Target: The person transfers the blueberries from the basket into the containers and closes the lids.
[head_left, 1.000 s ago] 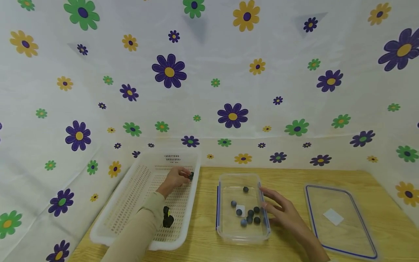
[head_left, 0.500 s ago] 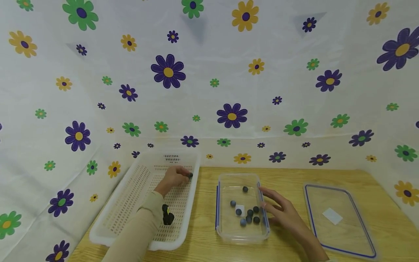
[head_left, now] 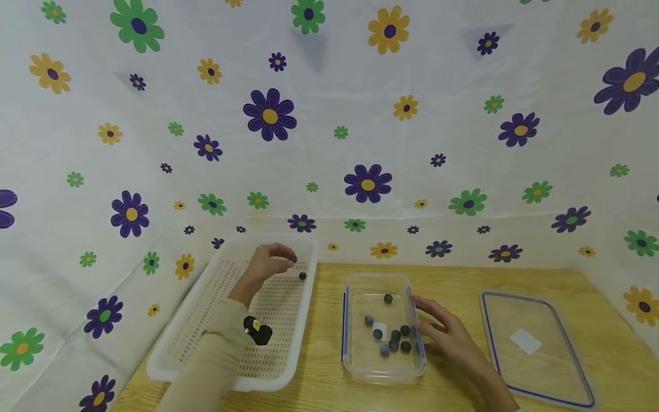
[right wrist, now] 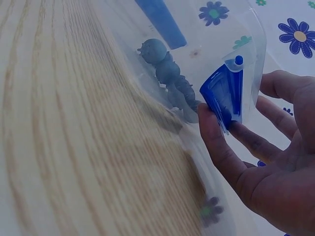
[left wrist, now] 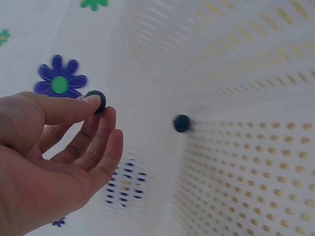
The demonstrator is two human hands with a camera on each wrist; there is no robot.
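My left hand [head_left: 261,268] pinches a blueberry [left wrist: 101,104] between thumb and fingertips, above the far part of a white slotted basket [head_left: 304,320]. Another blueberry [head_left: 302,276] lies in the basket by its right wall. My right hand [head_left: 447,333] holds the right side of a clear plastic food container [head_left: 378,375], its fingers around the blue side latch [right wrist: 226,93]. Inside the container are several blueberries [head_left: 385,349], most of them toward the near right. The latch hangs outward from the wall.
The container's clear lid [head_left: 525,341], edged in blue, lies on the wooden table [head_left: 448,395] at the right. A black wrist device [head_left: 259,333] sits on the left sleeve. Flower-printed white sheeting [head_left: 329,160] encloses the table at the back and sides.
The left hand has moved up and slightly left from the basket's right wall with a blueberry in its fingertips, uncovering another one there. The right hand stays at the container.
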